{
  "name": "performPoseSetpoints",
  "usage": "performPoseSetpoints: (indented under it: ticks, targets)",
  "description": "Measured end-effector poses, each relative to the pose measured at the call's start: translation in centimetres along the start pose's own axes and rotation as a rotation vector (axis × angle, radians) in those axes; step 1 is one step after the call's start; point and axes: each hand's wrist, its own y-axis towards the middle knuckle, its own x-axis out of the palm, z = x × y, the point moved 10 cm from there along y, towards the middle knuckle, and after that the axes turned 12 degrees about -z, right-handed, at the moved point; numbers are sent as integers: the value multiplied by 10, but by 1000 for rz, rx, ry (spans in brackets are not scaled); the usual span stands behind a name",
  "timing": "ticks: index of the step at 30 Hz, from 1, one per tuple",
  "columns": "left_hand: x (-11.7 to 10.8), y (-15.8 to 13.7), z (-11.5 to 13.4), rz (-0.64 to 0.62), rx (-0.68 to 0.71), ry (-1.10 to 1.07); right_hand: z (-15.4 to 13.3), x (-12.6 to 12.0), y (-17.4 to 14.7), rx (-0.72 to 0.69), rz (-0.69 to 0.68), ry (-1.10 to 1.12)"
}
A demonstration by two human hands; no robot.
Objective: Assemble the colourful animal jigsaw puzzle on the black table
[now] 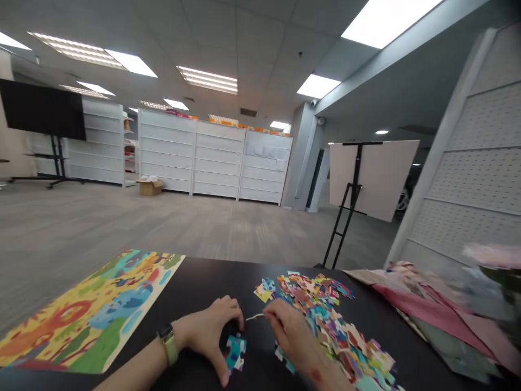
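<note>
Head view shows our left hand point(211, 328) arched, thumb and fingers wide apart around the teal block point(235, 350), which lies flat on the table point(195, 282) between their tips; whether they touch it, we cannot tell. Our right hand point(291, 328) pinches one end of a thin piece point(255, 316), seen nearly edge-on and pointing toward our left fingertips. The pile point(325, 315) spreads beyond and to the right of our right fingers. We judge the pieces light, fairly stiff card, smooth on the face, with small tabs that could bend or fray. We would take the thin piece by opposite edges, clear of the tabs, and steady the block with light fingertips at its sides, since its joints may slip apart if lifted.
</note>
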Motion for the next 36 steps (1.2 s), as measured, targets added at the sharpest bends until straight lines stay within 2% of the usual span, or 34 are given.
performPoseSetpoints:
  ticks: [2, 5, 10, 13, 15, 18, 21, 24, 26, 30, 33, 36]
  targets:
    - [-15, -6, -15, 47, 19, -252, -15, 23, 24, -137, -81, 49]
    - [-22, -8, -29, 104, 66, -587, -23, 38, 41, -225, -122, 102]
    - [-12, 2, -41, 76, 120, -866, -13, 45, 41, -217, -163, 102]
    - [-14, 3, -47, 90, 121, -915, -5, 41, 40, -127, -124, 103]
    - [-16, 2, -50, 101, 109, -923, 2, 45, 40, -7, -158, 108]
    - [-20, 1, -57, 128, 85, -925, 9, 65, 38, 143, -323, 127]
    - [-22, 0, -62, 137, 59, -908, 8, 81, 37, 179, -414, 115]
    - [-24, -1, -65, 138, 25, -869, 8, 88, 44, 187, -440, 89]
    - [-29, -3, -69, 185, 12, -828, 12, 89, 52, 206, -451, 113]
    - [-47, -11, -79, 342, -28, -644, 28, 85, 67, 307, -378, 356]
    - [-54, -20, -88, 368, -131, -433, 35, 82, 72, 299, -265, 513]
    - [-62, -32, -91, 369, -230, -196, 38, 82, 69, 266, -205, 519]
